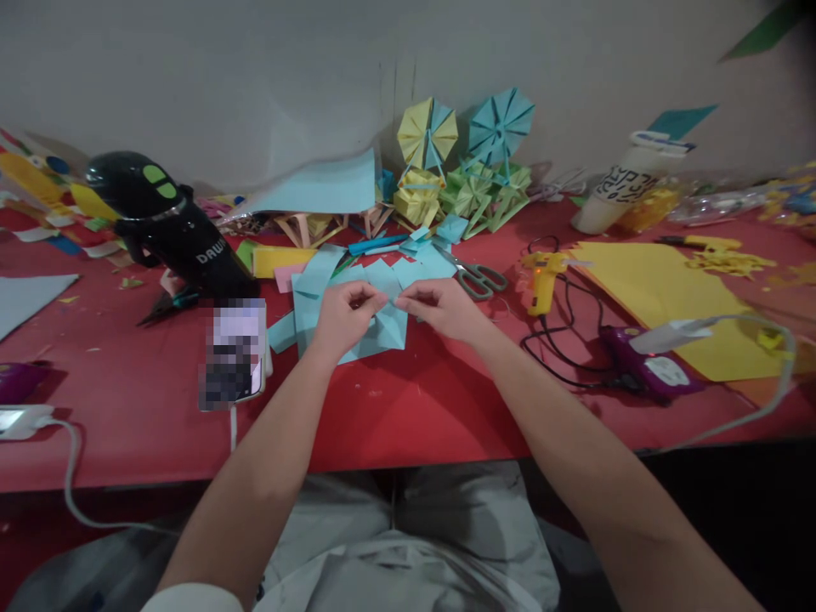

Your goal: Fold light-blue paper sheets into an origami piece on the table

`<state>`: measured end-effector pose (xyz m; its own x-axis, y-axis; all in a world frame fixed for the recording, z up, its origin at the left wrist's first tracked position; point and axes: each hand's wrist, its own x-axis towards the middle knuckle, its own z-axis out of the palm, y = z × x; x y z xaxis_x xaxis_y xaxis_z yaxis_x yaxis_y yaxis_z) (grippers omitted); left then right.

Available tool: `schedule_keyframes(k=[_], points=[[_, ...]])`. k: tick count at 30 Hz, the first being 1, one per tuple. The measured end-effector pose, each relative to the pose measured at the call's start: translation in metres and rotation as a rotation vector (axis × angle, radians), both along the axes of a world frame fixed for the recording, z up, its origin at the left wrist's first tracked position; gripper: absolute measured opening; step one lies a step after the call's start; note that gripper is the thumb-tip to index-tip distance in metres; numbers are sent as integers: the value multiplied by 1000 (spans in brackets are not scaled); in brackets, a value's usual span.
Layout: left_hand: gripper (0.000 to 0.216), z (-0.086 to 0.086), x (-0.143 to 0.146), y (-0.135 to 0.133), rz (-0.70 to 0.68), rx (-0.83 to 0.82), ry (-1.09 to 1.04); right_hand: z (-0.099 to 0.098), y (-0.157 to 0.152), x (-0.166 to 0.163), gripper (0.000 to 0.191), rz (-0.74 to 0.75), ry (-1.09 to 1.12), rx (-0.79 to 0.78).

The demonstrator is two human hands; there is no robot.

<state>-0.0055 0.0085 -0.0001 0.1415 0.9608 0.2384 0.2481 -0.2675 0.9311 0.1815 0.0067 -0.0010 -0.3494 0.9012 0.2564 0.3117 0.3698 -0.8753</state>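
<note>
My left hand (353,313) and my right hand (439,308) meet over the table, thumb and fingers pinched, fingertips a small gap apart. Between them they grip a small piece of light blue paper (391,300), which blends with the paper behind it, so its outline is unclear. Below lie light blue sheets (309,319), overlapping and partly hidden by my left hand. Just behind my hands are blue strips and cut scraps (417,240). Scissors (481,280) with dark handles rest right of my right hand.
A yellow glue gun (543,285) stands at right, its black cable running near a purple power strip (650,361) and yellow sheets (676,297). A phone (239,353) and black bottle (191,238) are at left. Folded-paper models (427,136) line the wall; a cup (625,183) stands beyond.
</note>
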Motion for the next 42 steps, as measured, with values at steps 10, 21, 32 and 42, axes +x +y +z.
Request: schedule_keyframes(k=[10,21,32,42], points=[[37,3,3,-4,-47,-156,52,2,0,1,34,-138,37,91],[36,3,4,-2,-80,-216,-21,6,3,7,40,-174,153,68],[34,-8,2,4,19,-144,-142,7,3,2,43,-104,299,-172],[43,-10,7,4,85,-81,-95,0,3,1,39,-115,167,-32]])
